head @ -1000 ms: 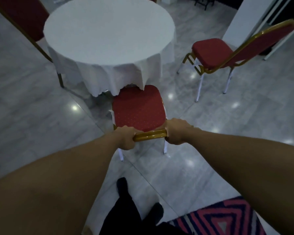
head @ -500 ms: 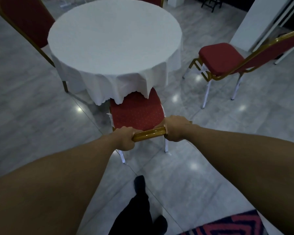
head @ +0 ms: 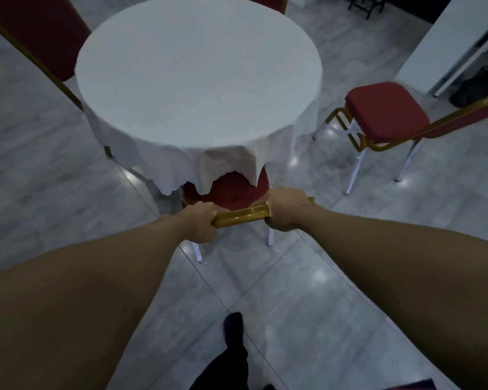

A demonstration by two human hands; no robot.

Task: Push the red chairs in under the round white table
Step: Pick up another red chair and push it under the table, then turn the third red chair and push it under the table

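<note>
Red chair (head: 231,187) under both hands sits with most of its seat beneath the round white tabletop (head: 197,71); only a strip of red cushion shows below the scalloped hem of the white cloth (head: 181,164), just beyond the fingers. Left hand (head: 200,223) and right hand (head: 286,211) each grip the gold top rail (head: 240,216) of the chair's back, one at each end, with a bare stretch of rail showing between them. Fingers of both hands are curled closed around the rail; fingertips are hidden on its far side, so exact contact cannot be read. Two white rear legs (head: 269,235) of this chair stand on the grey marble floor (head: 307,305), just below the hands. Second red chair (head: 383,111) stands to the right of the right-hand fingers, well apart from the tabletop, seat fully exposed, gold frame and white legs visible. Third chair's red back (head: 37,32) rises beyond and to the left of the left-hand fingers, close against the tabletop's far-left edge. Fourth red chair back (head: 265,0) just shows at the far side of the tabletop. Dark shoe (head: 233,327) and trouser leg appear on the floor below the forearms. Lighting dim.
</note>
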